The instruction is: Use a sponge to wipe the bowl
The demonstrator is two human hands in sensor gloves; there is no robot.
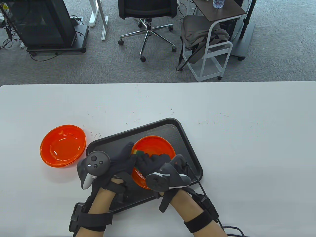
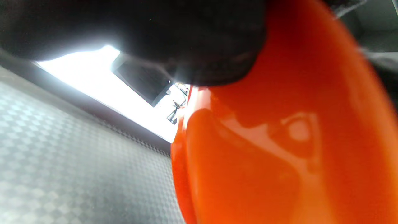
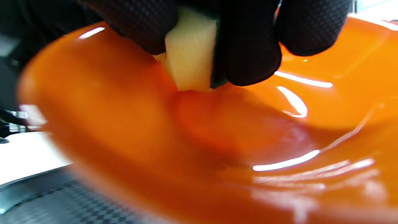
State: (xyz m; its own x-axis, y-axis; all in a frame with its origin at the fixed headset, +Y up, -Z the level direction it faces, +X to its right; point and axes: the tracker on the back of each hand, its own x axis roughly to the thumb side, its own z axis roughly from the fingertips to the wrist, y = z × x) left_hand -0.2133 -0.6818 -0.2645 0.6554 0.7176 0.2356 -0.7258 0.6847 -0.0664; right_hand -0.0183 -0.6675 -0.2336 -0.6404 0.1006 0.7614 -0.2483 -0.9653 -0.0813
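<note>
- The wiping step looks to be under way: the right hand (image 1: 154, 161) has its grip closed around a sponge (image 3: 191, 53), fingers (image 3: 248, 56) pinching it from both sides, and its pale lower edge touches the inner wall of the orange bowl (image 1: 158, 145).
- The left hand (image 1: 121, 160) steadies that bowl, its glove lying over the near-left rim; in the left wrist view the glove rests against the bowl's outer wall. Whether its grip fully wraps the rim I cannot tell.
- The bowl sits on a dark textured tray (image 1: 182, 138) on the white table (image 1: 246, 138), and seems tipped toward the left hand.
- Next, I judge, the sponge should sweep round the inside while the left hand keeps the bowl from sliding.
- The bowl is glossy, translucent orange plastic, shallow and wide-rimmed, with bright glare streaks; no dirt is distinguishable through the blur.
- A stack of orange bowls (image 1: 63, 145) lies on the table, left of the tray.
</note>
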